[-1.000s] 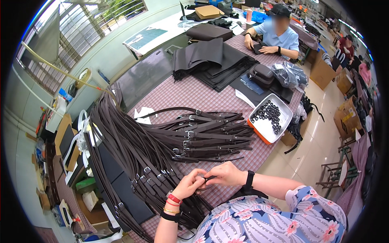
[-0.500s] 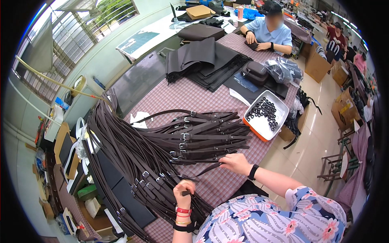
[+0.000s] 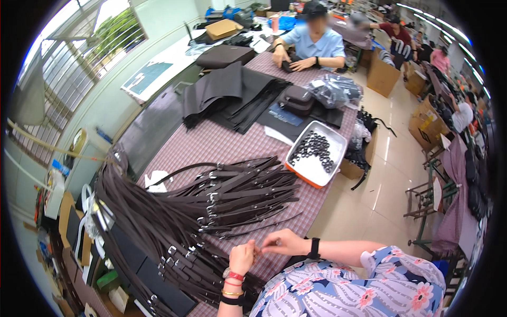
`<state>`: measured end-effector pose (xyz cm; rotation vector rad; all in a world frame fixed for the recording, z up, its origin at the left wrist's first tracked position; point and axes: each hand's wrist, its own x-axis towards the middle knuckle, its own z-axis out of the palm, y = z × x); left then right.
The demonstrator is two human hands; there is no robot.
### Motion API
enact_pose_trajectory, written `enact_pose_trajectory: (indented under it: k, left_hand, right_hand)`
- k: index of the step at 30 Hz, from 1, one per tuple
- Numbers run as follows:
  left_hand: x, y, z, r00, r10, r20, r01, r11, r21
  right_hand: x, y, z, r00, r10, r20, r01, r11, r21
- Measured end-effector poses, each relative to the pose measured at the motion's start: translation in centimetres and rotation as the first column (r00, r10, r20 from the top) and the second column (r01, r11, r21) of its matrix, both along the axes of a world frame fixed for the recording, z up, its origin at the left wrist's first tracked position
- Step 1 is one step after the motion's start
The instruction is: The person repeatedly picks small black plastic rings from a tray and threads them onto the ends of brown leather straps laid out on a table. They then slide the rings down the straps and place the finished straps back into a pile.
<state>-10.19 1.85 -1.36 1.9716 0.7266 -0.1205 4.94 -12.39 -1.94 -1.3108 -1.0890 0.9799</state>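
- At the left of the frame, a large bundle of dark brown straps (image 3: 142, 232) with metal buckles hangs over the table edge and runs down toward the lower left.
- Just right of it, left of centre, more buckled straps (image 3: 237, 195) lie fanned across the checked tablecloth (image 3: 222, 145), their ends pointing right.
- A piece of white paper (image 3: 154, 179) lies at the upper left edge of that fan.
- Low in the frame, just left of centre, the left hand (image 3: 243, 257) is raised with its fingers curled shut, pinching the end of a thin dark strap (image 3: 261, 228); red and gold bracelets sit on its wrist.
- Just beside it, almost touching, the right hand (image 3: 284, 243) also pinches the same thin strap between fingertips; a black watch is on its wrist.
- The thin strap runs from the two hands up and right across the cloth, below the fanned straps.
- In the upper middle, a stack of dark cut material (image 3: 232, 95) lies on the table.
- Right of centre, a white tray with an orange rim (image 3: 338, 142) holds black rings, close to the table's right edge.
- At the top, a person in a light blue shirt (image 3: 314, 45) sits at the table's far end, hands on a dark item.
- At the upper right stand cardboard boxes (image 3: 383, 76) on the floor.
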Motion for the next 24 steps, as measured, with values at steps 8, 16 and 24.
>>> enact_pose_trajectory:
  k: [8, 16, 24]
  left_hand:
    - [1.0, 0.8, 1.3, 0.899, -0.150, 0.410, 0.038, 0.962, 0.270]
    - [1.4, 0.5, 1.4, 0.916, 0.329, 0.230, -0.218, 0.889, -0.403]
    - [0.2, 1.7, 3.2, 0.868, 0.440, 0.229, -0.225, 0.760, -0.610]
  right_hand:
    - [14.3, -0.4, -2.1, 0.778, -0.350, 0.521, 0.441, 0.896, -0.057]
    - [26.8, -3.1, -10.1, 0.105, 0.435, 0.894, 0.869, 0.396, -0.295]
    - [23.4, -2.7, -5.1, 0.441, -0.153, 0.885, 0.687, 0.691, -0.223]
